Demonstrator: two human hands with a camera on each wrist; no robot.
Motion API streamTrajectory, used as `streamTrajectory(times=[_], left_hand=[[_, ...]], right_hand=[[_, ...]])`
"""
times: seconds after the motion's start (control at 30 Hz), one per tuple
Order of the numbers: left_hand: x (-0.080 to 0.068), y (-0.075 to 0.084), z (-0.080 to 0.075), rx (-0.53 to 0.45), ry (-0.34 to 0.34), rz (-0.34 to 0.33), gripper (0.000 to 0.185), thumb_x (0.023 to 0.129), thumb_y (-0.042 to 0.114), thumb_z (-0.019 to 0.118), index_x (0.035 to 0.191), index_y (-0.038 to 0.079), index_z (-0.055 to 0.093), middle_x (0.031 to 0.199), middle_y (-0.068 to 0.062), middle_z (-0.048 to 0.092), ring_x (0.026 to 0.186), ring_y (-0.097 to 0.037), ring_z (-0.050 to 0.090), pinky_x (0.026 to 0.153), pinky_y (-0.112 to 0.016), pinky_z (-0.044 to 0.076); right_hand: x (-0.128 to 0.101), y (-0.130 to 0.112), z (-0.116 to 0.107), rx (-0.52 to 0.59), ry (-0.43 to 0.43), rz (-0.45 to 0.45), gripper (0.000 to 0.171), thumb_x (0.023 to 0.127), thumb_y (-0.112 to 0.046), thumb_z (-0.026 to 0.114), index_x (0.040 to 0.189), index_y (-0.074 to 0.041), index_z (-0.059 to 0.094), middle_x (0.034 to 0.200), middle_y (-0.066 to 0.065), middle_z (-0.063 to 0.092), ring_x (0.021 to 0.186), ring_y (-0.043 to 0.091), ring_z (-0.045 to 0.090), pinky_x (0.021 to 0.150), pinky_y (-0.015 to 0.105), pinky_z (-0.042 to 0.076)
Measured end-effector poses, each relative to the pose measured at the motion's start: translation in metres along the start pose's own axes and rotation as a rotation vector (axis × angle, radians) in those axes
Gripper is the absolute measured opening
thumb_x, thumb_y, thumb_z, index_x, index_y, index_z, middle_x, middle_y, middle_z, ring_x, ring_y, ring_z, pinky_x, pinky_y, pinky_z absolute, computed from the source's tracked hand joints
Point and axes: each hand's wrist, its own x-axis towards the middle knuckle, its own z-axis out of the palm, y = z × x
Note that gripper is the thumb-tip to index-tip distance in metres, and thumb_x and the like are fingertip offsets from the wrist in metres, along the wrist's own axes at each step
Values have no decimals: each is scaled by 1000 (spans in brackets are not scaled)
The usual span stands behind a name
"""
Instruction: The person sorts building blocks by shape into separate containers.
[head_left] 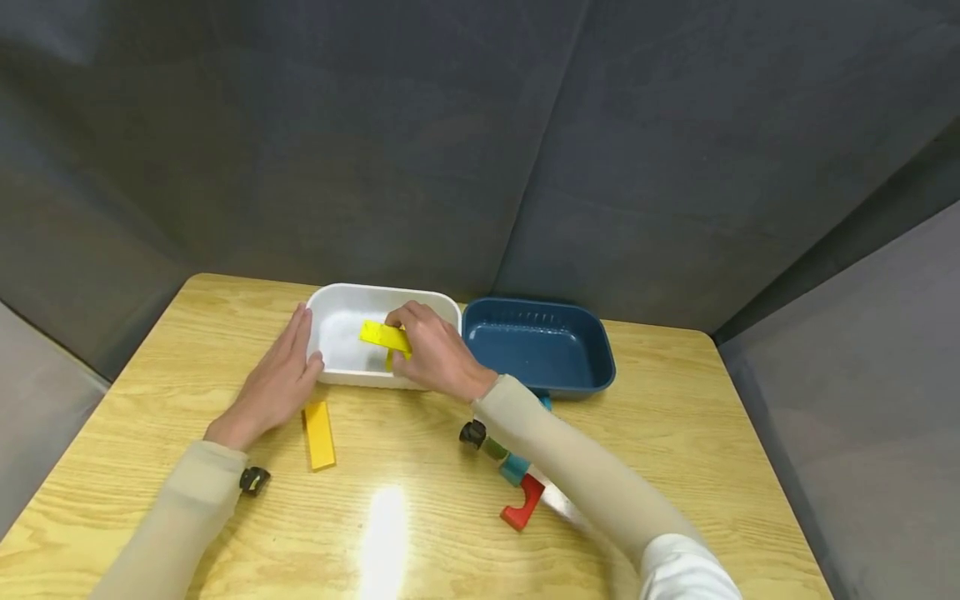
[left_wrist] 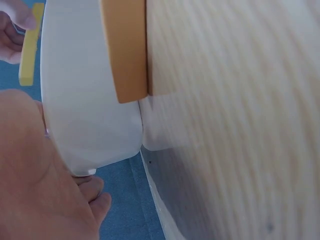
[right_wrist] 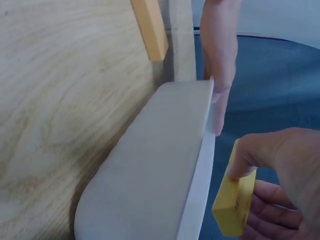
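Far side, L of ctr: R hand pinches yellow block over white tub; L hand, fingers straight, touches tub's L end. Amber block, tub's near side. Poss. tip/drop if end-pinch slackens.

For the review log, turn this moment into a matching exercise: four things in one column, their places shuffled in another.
Things
1. navy container
2. red block
3. orange-yellow block
4. bright yellow block

Places
A. on the table, near the left grip
B. held in the right grip
C. at the white container's right end
D. on the table, beside the right forearm

Pairs: 1-C, 2-D, 3-A, 4-B
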Motion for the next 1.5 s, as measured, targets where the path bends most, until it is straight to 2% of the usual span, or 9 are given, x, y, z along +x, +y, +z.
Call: streamTrajectory(times=[0.23, 0.77, 1.03, 1.27, 1.5], left_hand=[[1, -1, 1, 6, 1, -7, 74, 114, 33, 30, 171, 7, -10, 178, -5, -20, 165, -41, 1, 131, -63, 13], [-1, -1, 0, 10, -2, -17, 74, 114, 34, 29, 171, 7, -10, 178, -4, -21, 165, -41, 1, 131, -63, 13], [0, -4, 1, 7, 1, -8, 74, 114, 33, 29, 171, 7, -10, 178, -5, -20, 165, -42, 2, 130, -64, 14], [-1, -3, 0, 4, -2, -13, 74, 114, 34, 29, 171, 7, -10, 178, -4, -21, 165, -42, 2, 131, -64, 12], [0, 0, 0, 4, -2, -13, 74, 115, 34, 30, 171, 7, -10, 179, -4, -20, 165, -41, 2, 131, -64, 13]], right_hand=[[12, 7, 8, 2, -33, 35, 36, 88, -7, 77, 123, -3, 70, 115, 6, 65, 98, 17, 58, 83, 29, 57], [32, 16, 27, -40, -97, 71, 39, 87, -7, 75, 125, -3, 67, 119, 6, 62, 101, 17, 57, 89, 27, 57], [33, 21, 34, -74, -138, 86, 47, 90, -11, 74, 136, -4, 65, 124, 7, 60, 104, 17, 55, 92, 26, 56], [27, 16, 28, -109, -81, 19, 47, 95, -18, 75, 139, -7, 64, 126, 5, 60, 103, 17, 54, 92, 25, 54], [8, -2, 12, -87, -35, -37, 45, 96, -22, 76, 137, -9, 63, 125, 5, 62, 105, 16, 56, 86, 23, 55]])
